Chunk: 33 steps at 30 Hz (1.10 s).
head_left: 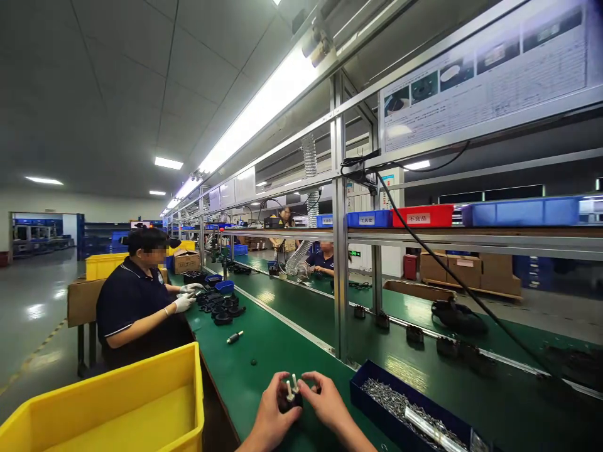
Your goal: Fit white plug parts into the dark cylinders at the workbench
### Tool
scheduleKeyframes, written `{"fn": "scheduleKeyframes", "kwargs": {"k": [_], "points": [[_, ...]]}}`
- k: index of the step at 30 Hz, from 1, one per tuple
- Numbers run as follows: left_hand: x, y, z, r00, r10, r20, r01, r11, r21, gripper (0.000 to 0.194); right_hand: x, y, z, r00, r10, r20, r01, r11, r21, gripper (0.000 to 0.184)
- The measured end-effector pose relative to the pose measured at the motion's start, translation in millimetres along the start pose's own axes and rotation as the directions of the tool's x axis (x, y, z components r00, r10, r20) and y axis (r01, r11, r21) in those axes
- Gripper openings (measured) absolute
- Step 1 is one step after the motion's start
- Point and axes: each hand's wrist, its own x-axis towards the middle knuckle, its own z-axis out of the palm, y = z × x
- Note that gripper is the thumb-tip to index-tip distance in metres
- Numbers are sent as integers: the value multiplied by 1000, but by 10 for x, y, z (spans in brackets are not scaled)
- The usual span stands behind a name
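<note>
Low in the head view, my left hand [272, 414] is closed around a small dark part with two upright white pins [290, 390]. Most of that part's body is hidden by my fingers. From the other side, my right hand [326, 402] has its thumb and fingers at the right-hand white pin, closed on it. Beyond my hands, a small dark disc [254, 361] lies on the green table [282, 342]. Farther off lies a short black cylinder with a light tip [234, 337].
A blue bin of metal screws [391, 395] stands at my right, a yellow crate [141, 395] at my left. A gloved co-worker [141, 295] sits near a pile of black parts [221, 307]. A metal post [340, 276] rises beside the conveyor [400, 364].
</note>
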Motion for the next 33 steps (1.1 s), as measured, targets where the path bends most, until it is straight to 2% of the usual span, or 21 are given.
{"fn": "scheduleKeyframes", "kwargs": {"k": [3,6,12,14,17,19,22,26,30,33], "points": [[3,-44,10,999,23,40,-18,993,-113,72,-46,-36,25,985,-156,71,168,962,-215,42],[33,-140,25,996,42,79,-27,982,-187,79,-68,-100,21,954,-248,169,294,886,-358,35],[133,-353,33,997,45,69,-34,987,-160,80,-57,-103,-23,937,-280,209,344,844,-412,36],[133,-367,33,997,38,65,-27,985,-169,76,-14,-27,-13,949,-273,161,317,826,-467,35],[109,-344,21,1000,11,12,-9,974,-225,67,95,122,-18,980,-196,23,176,818,-548,36],[96,-320,-2,999,-26,-47,12,959,-285,62,172,212,-75,989,-133,-69,70,820,-569,37],[100,-283,-49,987,-72,-141,18,936,-352,57,244,297,-231,988,-64,-142,-31,811,-585,40],[111,-248,-65,978,-61,-197,-10,940,-342,55,218,313,-376,985,-5,-173,-106,774,-624,39],[87,-231,-35,987,-93,-132,45,944,-326,58,122,247,-361,985,10,-174,-127,727,-675,24],[70,-178,-41,987,-106,-117,68,954,-293,55,67,156,-357,986,18,-167,-125,738,-663,15]]}}
